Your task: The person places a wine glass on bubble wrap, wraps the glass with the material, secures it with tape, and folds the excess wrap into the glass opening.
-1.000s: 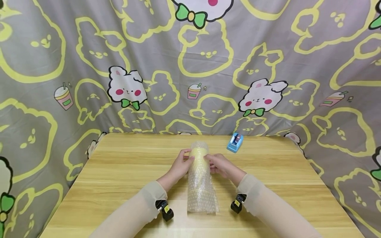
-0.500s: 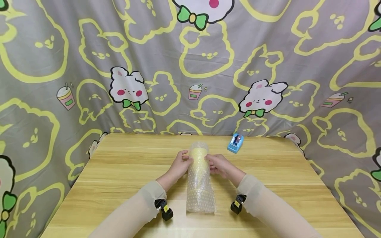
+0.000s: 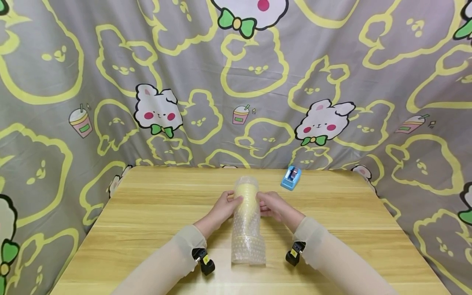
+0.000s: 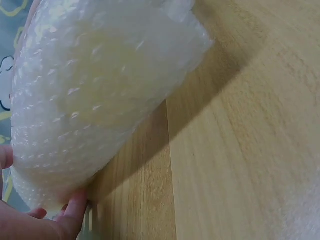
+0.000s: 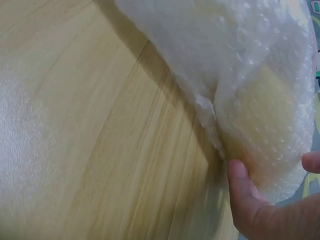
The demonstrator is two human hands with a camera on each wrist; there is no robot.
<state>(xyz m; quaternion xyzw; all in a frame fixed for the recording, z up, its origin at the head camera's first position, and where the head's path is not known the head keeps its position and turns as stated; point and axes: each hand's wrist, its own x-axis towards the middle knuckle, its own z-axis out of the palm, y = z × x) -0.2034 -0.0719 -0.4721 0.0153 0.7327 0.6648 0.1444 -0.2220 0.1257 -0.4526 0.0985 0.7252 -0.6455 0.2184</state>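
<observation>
A long bundle of bubble wrap (image 3: 248, 241) lies lengthwise on the table, with something yellow showing through its far half. In the head view my left hand (image 3: 223, 207) holds its left side, thumb on top. My right hand (image 3: 274, 205) grips the opposite side at about the same height. The left wrist view shows the left fingers (image 4: 75, 210) tucked low against the bubble wrap by the tabletop. From the right wrist, a fingertip (image 5: 237, 169) presses at the wrap's lower edge, with the thumb on the other side. The yellow thing's kind is hidden by the wrap.
A blue tape dispenser (image 3: 291, 178) stands at the back right of the wooden table (image 3: 155, 229). Behind the table hangs a grey curtain (image 3: 206, 61) with cartoon prints. Black wrist cameras sit below both sleeves.
The loose near-right edge of the bubble wrap has drawn in, and the bundle looks rounder and tighter. My hands have shifted only slightly along its sides.
</observation>
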